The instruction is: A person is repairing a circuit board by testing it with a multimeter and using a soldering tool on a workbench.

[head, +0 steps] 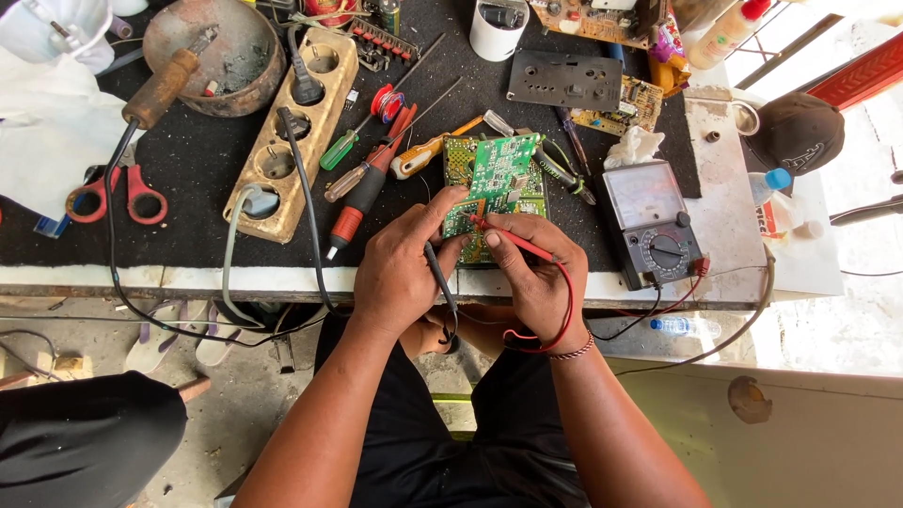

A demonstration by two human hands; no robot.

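Down at the surface (188, 169), both hands probe a green circuit board (496, 183).

Left hand (400, 273) has its fingers closed around a black probe (439, 275); right hand (538, 273) pinches a red probe (513, 240) onto the board, which lies near the edge, just beside an analog multimeter (654, 221).

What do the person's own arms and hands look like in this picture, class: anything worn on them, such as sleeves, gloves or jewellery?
Both forearms are bare, with no sleeves in view and no gloves. The left hand and its wrist carry nothing. The right hand has a thin red-and-white beaded bracelet around its wrist. No rings or watch show.
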